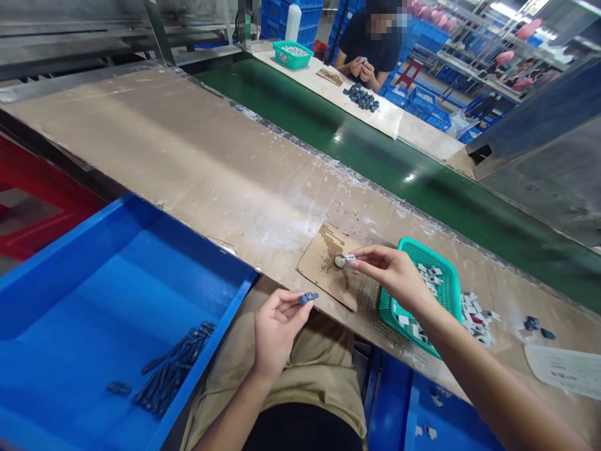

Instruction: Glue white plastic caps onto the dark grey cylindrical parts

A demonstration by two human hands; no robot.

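left hand [277, 326]: raised over the lap in front of the worktop edge, palm turned up and inward, thumb and forefinger pinching one small dark blue-grey plastic part [308, 298] by its end, the other fingers curled
right hand [392, 272]: forearm reaching in from the lower right, wrist over the near rim of the green basket, thumb and forefinger pinching one small white piece [350, 257] whose tip touches the round metal disc
round metal disc [339, 261]: one, small, dull grey, lying on the cardboard pad
cardboard pad [323, 266]: one flat brown piece, stained dark near the disc, set on the worktop just left of the basket
green basket [446, 275]: one, perforated plastic, rectangular, tilted at the worktop edge, holding many small white and grey pieces, too many to count
loose white pieces [476, 313]: a small heap on the worktop just right of the basket
dark parts on the worktop [535, 324]: two or three, well right of the heap
worktop [197, 156]: long, brown, scuffed and smeared white
blue tray [94, 294]: one, smooth plastic, left of the lap, with a cluster of dark parts [173, 369] near its right wall
conveyor belt [375, 156]: green, glossy, behind the worktop
other person [366, 47]: across the belt, both hands together at a small item, a pile of dark parts before them
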